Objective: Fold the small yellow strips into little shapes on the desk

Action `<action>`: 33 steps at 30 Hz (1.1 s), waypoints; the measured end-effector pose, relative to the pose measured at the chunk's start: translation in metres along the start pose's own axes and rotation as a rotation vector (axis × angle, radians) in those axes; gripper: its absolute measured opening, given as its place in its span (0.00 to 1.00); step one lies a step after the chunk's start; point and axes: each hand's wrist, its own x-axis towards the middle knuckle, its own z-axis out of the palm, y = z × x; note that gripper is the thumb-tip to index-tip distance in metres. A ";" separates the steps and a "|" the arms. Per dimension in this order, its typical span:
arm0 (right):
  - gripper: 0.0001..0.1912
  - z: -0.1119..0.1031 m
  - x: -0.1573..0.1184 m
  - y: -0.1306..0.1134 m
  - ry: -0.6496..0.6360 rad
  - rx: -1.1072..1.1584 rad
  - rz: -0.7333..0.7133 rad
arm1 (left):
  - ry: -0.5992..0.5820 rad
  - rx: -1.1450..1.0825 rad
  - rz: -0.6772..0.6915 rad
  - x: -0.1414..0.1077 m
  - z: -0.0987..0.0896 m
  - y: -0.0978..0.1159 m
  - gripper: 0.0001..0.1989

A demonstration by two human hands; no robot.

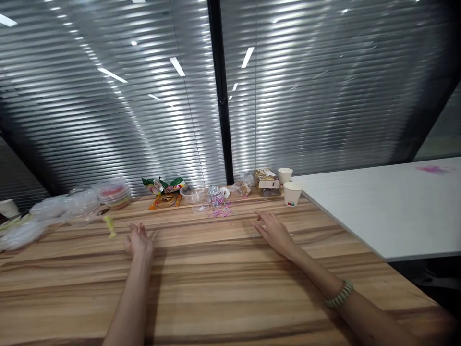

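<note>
Closed grey blinds (144, 96) fill the whole background, split by a dark vertical post (219, 91) and streaked with reflections of ceiling lights. Below them runs a wide wooden desk (223, 288) with strong lengthwise grain, and a white table (389, 206) butts against its right edge.

Along the desk's far edge lies a row of clutter. Toward the far left corner sits a heap of clear plastic bags and tubs (54, 211), with a round clear container (114, 193) holding something striped in colour beside it. Near the middle of the far edge are a green snack packet (165, 183), an orange wrapper (165, 199), a small clear bowl (193, 194) and a scatter of tiny pink pieces (221, 211). Further right stand a small boxed item (267, 182) and two white paper cups (291, 193), close to the white table's corner.

Both forearms stretch forward over the desk. The left hand (139, 240) lies with fingers loosely apart, empty, resting on or just above the wood; a small yellow-green object (110, 226), blurred, is just beside it toward the left, not touching. The right hand (273, 231) is spread flat, palm down, fingers apart, holding nothing, near the pink pieces. A beaded bracelet (339, 294) circles the right wrist.
</note>
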 end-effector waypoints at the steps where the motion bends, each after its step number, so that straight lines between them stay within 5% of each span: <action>1: 0.18 -0.001 0.000 0.001 -0.021 -0.049 0.022 | 0.024 0.024 -0.010 0.002 -0.003 -0.004 0.05; 4: 0.18 -0.009 0.001 0.000 -0.117 -0.193 0.106 | -0.040 0.118 -0.082 -0.003 0.001 -0.028 0.02; 7: 0.15 -0.020 0.000 -0.005 -0.256 -0.289 0.225 | -0.225 0.236 -0.103 -0.019 0.014 -0.055 0.06; 10: 0.15 -0.029 -0.001 -0.011 -0.382 -0.340 0.317 | -0.636 0.665 0.152 -0.037 0.027 -0.075 0.11; 13: 0.14 -0.032 -0.004 -0.015 -0.452 -0.375 0.349 | -0.881 0.916 0.514 -0.051 0.042 -0.091 0.13; 17: 0.14 -0.031 -0.006 -0.017 -0.420 -0.430 0.349 | -0.844 1.062 0.759 -0.060 0.071 -0.108 0.15; 23: 0.14 -0.023 -0.004 -0.013 -0.359 -0.437 0.360 | -0.836 1.096 0.702 -0.060 0.100 -0.121 0.07; 33: 0.15 -0.016 -0.004 -0.009 -0.309 -0.448 0.279 | -0.709 0.852 0.555 -0.064 0.079 -0.108 0.13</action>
